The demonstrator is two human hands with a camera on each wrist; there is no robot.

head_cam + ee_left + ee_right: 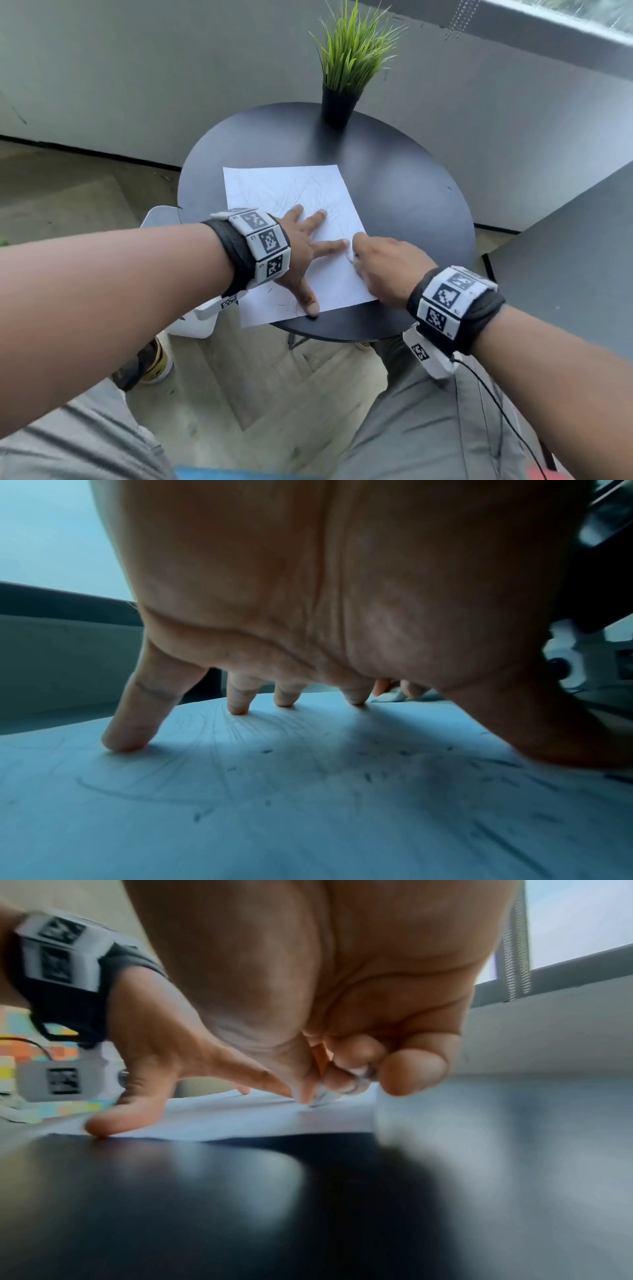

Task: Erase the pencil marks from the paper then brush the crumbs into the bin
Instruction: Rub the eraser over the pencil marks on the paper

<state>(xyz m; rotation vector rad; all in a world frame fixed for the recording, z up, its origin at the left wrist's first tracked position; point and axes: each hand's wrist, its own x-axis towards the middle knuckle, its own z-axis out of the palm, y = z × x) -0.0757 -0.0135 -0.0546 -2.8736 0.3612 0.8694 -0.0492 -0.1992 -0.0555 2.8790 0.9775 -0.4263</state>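
Head view: one round black table (394,192) bears one sheet of paper (274,185), scribbled with pencil marks (315,195), and one potted plant (342,99) at its far edge. One white bin (161,219) stands beside the table's left rim. Left hand (301,253) lies spread, fingertips (123,739) pressing the paper. Right hand (387,267) pinches what appears to be one small white eraser (388,696) against the sheet's right edge.

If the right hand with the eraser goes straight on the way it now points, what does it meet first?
Most likely the left hand. The right hand holds the eraser on the paper and points left; the left index finger lies just ahead, almost touching. The gap is hard to judge.
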